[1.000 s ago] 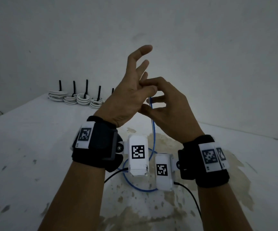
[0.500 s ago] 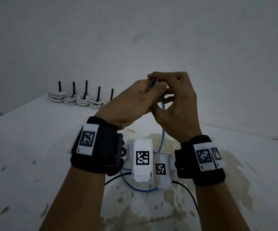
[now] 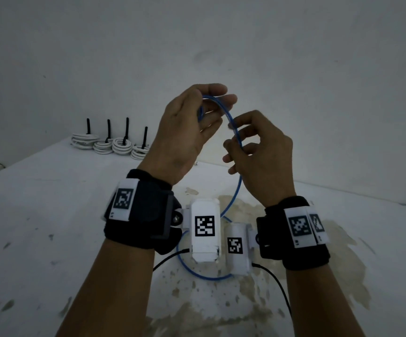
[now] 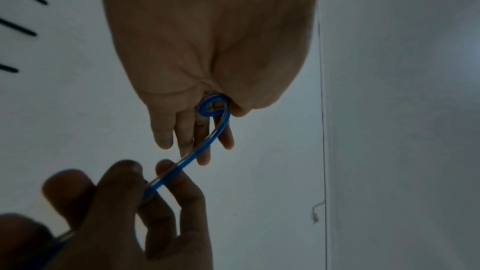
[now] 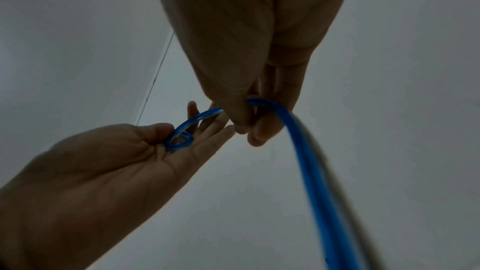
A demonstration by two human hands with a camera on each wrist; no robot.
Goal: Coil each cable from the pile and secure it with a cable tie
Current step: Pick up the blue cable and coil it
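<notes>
Progress note. Four white coils (image 3: 111, 144) sit at the far edge of the table (image 3: 38, 215), each with a black tie (image 3: 126, 128) standing upright, so I count those done. I am now on the blue cable (image 3: 233, 132), raised above the table. My left hand (image 3: 184, 132) pinches a small first loop between thumb and fingers, the other fingers nearly straight. My right hand (image 3: 260, 154) has thumb and fingers curled round the cable just beside it. Most of the cable hangs down and lies loose on the table. Judgement: coiling barely begun; tie not yet fitted. No pile of further cables is in view.
</notes>
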